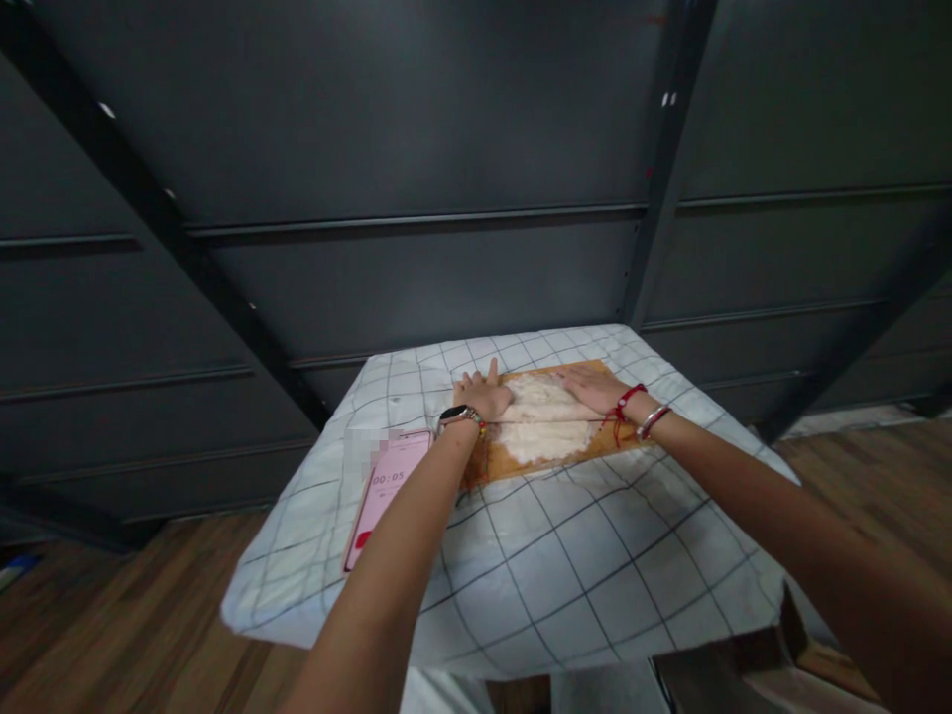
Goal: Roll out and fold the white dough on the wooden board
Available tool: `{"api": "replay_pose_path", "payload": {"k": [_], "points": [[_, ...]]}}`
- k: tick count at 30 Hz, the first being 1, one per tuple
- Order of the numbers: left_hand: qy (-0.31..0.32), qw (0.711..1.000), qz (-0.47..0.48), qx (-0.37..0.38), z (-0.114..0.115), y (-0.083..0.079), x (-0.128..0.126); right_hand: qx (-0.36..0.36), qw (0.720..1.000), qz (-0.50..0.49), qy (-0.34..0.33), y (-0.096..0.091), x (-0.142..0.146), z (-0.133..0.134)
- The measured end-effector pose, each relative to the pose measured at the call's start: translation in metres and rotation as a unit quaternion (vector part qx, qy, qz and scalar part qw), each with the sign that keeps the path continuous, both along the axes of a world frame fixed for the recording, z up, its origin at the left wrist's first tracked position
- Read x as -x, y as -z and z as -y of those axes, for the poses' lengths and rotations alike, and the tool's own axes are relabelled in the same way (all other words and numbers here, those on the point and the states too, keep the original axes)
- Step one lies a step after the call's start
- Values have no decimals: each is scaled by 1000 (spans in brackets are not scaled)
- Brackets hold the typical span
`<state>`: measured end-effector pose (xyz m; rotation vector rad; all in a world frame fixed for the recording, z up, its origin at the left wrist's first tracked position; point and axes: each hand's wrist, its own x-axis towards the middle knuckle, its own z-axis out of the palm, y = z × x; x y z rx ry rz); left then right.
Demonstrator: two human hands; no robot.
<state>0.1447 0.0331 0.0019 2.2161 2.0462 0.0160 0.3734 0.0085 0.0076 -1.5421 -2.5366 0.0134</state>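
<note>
A pale rolling pin (540,414) lies crosswise over a flat, white, uneven-edged layer of dough (539,442), which looks floury. Under both is an orange-brown wooden board (625,434). My left hand (487,395) rests its palm at the pin's left end, fingers spread and pointing away from me. At the other end, my right hand (591,387) lies flat on the pin with its fingers stretched inward to the left. Neither hand is wrapped round the pin. The hands partly hide both pin ends.
A pink-screened phone (391,486) running a timer lies left of the board, close to my left forearm. The small table wears a white checked cloth (550,555). Behind it stands a dark metal panel wall (416,278). An open box (736,674) is below the front right edge.
</note>
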Motion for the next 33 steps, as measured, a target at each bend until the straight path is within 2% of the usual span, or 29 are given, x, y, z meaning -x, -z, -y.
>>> {"api": "replay_pose_path", "payload": {"k": [2, 4, 6, 9, 11, 13, 16, 18, 19, 21, 23, 25, 28, 29, 31, 33], "points": [[-12, 1000, 3, -3, -5, -1, -2, 7, 1000, 0, 29, -3, 2, -2], [-3, 1000, 3, -21, 1, -3, -3, 9, 999, 1, 49, -5, 5, 6], [22, 999, -1, -50, 20, -3, 0, 6, 998, 2, 57, -2, 7, 26], [67, 989, -17, -132, 60, 0, 6, -15, 999, 8, 41, 6, 11, 60], [86, 980, -30, -175, 74, 0, 9, -27, 999, 10, 27, 9, 13, 69], [78, 984, -28, -160, 68, -4, 7, -17, 999, 11, 41, 5, 14, 60], [19, 997, -3, -77, 41, -12, 0, 14, 991, 7, 134, -4, 15, 32], [-2, 999, 0, -51, 34, -14, -1, 29, 986, 7, 164, -6, 15, 27], [7, 999, -4, -49, 37, -14, 0, 27, 988, 9, 151, -5, 15, 31], [54, 996, -16, -62, 51, -11, 4, 6, 997, 16, 73, 0, 14, 48], [100, 988, -31, -118, 64, -7, 8, -41, 999, 18, 14, 4, 15, 60], [78, 991, -26, -101, 63, -6, 8, -29, 999, 26, 30, 3, 16, 58], [-2, 999, -5, -51, 46, -12, 2, 14, 991, 13, 129, -5, 19, 36], [-13, 999, -5, -38, 44, -13, 1, 31, 990, 12, 137, -6, 19, 33], [10, 999, -14, -36, 50, -14, 2, 40, 994, 13, 100, -5, 17, 38], [74, 995, -28, -68, 67, -12, 5, 15, 1000, 19, 19, -1, 15, 53]]}}
